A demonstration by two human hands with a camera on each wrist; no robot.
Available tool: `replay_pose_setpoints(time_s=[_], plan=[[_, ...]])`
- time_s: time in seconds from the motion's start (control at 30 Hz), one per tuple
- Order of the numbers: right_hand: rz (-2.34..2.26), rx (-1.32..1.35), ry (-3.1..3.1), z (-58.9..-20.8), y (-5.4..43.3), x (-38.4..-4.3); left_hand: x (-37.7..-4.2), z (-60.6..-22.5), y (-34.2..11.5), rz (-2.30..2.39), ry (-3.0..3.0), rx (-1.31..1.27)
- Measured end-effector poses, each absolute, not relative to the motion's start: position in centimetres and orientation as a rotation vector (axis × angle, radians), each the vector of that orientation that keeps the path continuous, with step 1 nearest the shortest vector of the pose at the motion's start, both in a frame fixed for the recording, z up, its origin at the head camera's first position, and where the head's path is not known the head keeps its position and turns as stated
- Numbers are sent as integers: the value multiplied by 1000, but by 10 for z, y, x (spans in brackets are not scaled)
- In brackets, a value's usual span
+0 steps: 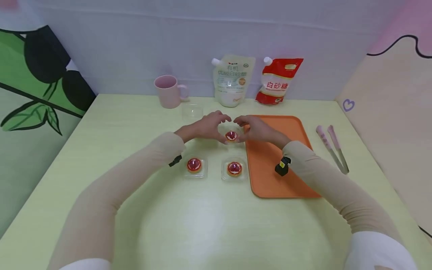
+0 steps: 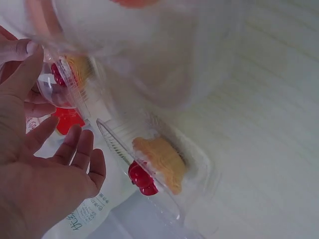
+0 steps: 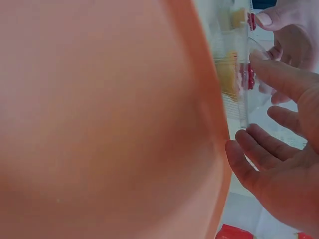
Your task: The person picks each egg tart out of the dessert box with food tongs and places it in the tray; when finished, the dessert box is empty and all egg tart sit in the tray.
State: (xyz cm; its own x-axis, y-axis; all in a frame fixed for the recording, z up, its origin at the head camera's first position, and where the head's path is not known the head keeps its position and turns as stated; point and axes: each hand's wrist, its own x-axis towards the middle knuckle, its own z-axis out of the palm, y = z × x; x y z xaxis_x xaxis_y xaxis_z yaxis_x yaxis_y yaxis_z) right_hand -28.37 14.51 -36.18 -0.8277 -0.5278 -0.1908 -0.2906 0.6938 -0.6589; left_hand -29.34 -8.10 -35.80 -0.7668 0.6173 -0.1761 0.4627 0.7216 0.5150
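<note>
Both hands frame a small red-topped tart in a clear plastic box, which stands beside the orange tray. My left hand curves along the box's left side, thumb on the near side and fingers beyond. Mirroring it, my right hand is on the right side. Seen from the right wrist, the thumb touches the domed lid while the other fingers spread loosely by the rim. In the left wrist view, another boxed tart sits beside the left hand; the left arm hides it in the head view.
Two more boxed tarts stand nearer. The orange tray lies right, with tongs past it. Along the back are a pink mug, a clear box, a pale pouch and a red pouch.
</note>
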Motion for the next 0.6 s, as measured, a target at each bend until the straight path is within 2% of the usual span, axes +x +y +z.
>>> replay_pose_setpoints(time_s=[0.23, 0.6], plan=[[-825, -767, 2586, -365, 141, -282, -291, -361, -77, 572, 2620, 902], [-792, -780, 2603, -369, 142, -278, -285, -364, -68, 438, 2677, 920]])
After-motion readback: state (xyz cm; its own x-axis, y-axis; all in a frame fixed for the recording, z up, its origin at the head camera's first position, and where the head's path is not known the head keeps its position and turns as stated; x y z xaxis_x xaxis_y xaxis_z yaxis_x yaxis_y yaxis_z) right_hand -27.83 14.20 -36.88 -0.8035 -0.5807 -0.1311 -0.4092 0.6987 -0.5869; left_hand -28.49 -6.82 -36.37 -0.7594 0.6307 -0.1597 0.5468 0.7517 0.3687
